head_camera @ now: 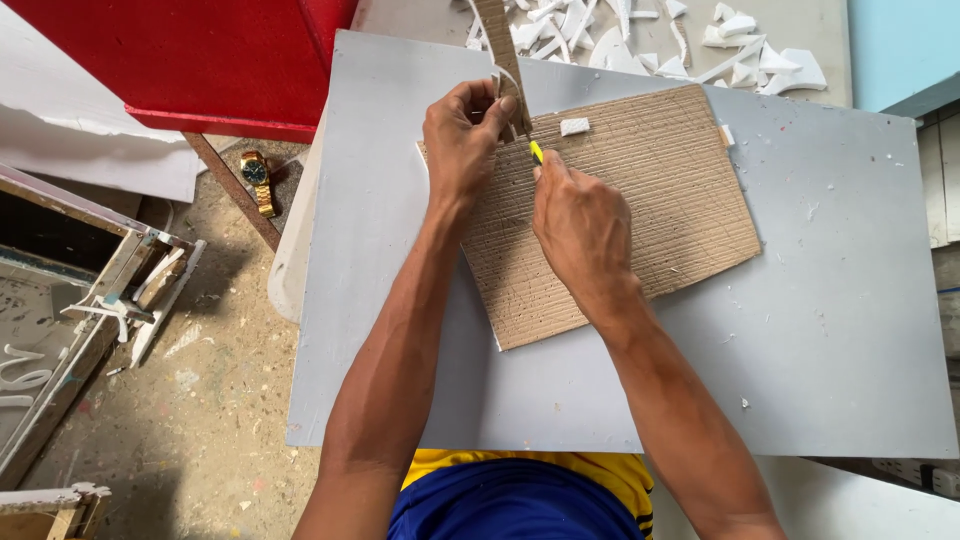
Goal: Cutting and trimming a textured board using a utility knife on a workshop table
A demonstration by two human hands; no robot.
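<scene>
The left hand (462, 135) is pinching a white strip (505, 85) against the wooden ruler (503, 50), steadying it on the scored cardboard mat (640, 210). The right hand (580, 225), fingers closed round a yellow-tipped knife (536, 151), is cutting on the grey counter (830, 300), sparing its surface.

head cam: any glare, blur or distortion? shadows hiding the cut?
Head view: soft, even daylight, no glare on the grey board. Left hand, right hand and scored brown cardboard sheet are sharp. Only faint shadows under the forearms. The yellow-tipped cutter is mostly hidden. Slight wide-angle stretch at the edges.
</scene>
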